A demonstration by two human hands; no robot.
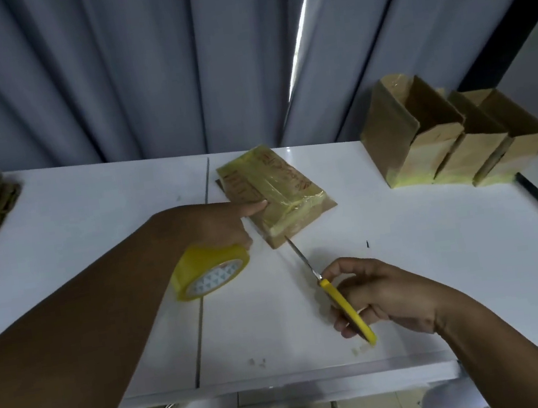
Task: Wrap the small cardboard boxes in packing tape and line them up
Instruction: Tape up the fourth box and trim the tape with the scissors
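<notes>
Taped box (pixel 272 189); three boxes (pixel 452 143) in row; left hand (pixel 222 224) grips tape roll (pixel 208 271), right hand (pixel 384 295) grips scissors (pixel 339 299).

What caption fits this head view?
Left hand holds tape roll, finger on wrapped box; right hand points scissors at it.

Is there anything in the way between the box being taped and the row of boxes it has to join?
Nothing visible. Only bare white table lies between the taped box and the row of boxes. The left hand and the scissors sit on its near side, off that path.
</notes>
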